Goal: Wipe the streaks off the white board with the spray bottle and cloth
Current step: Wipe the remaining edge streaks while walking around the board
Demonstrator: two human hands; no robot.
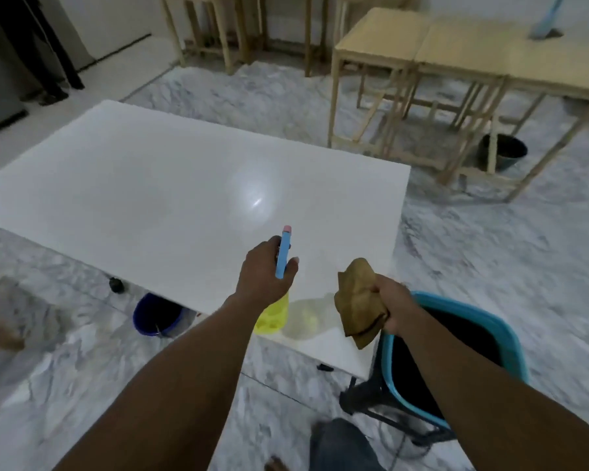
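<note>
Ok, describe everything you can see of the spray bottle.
The spray bottle has a translucent yellow body, a blue plastic spray head and a pink nozzle tip. The left hand grips it round the neck and holds it roughly upright over the near edge of the white board, nozzle pointing away across the board.

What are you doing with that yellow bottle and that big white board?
A person is cleaning the big flat white board. The left hand grips a yellow spray bottle with a blue top, pointed over the board. The right hand holds a crumpled brown cloth up near the board's edge, not wiping yet.
</note>
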